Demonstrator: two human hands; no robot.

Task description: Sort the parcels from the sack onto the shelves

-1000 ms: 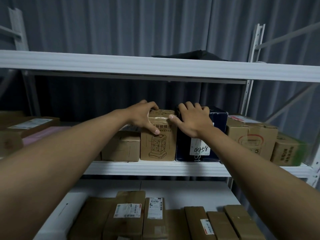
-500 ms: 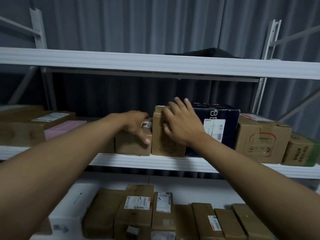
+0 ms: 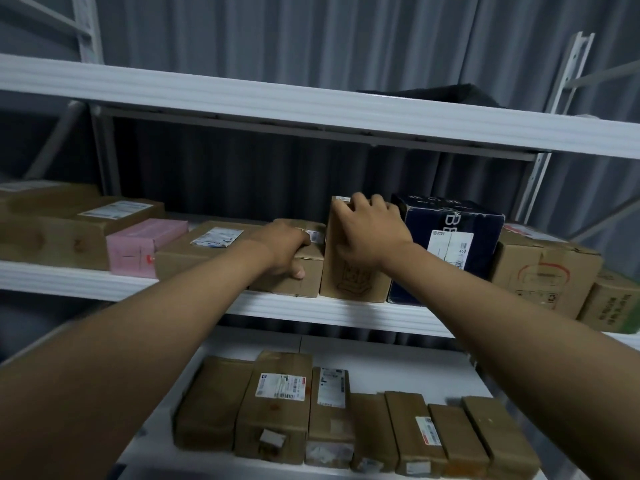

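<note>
Head view. We see the tall brown cardboard box with a line drawing on its front [image 3: 349,271] standing upright on the white metal middle shelf [image 3: 339,311], wedged between a low brown cardboard box [image 3: 304,271] on its left and a dark navy printed box with a white label [image 3: 450,237] on its right.

The right hand [image 3: 372,233] lies over the tall box's top and front, fingers [image 3: 360,202] curled over the top edge, gripping it.

The left hand [image 3: 285,252] rests on the low box, fingers bent down over its front face, thumb tip showing; we cannot tell whether it grips or only presses.

Further left sits a pink flat parcel [image 3: 142,245].

The lower shelf [image 3: 391,362] carries a row of brown paper-wrapped parcels [image 3: 273,407].
</note>
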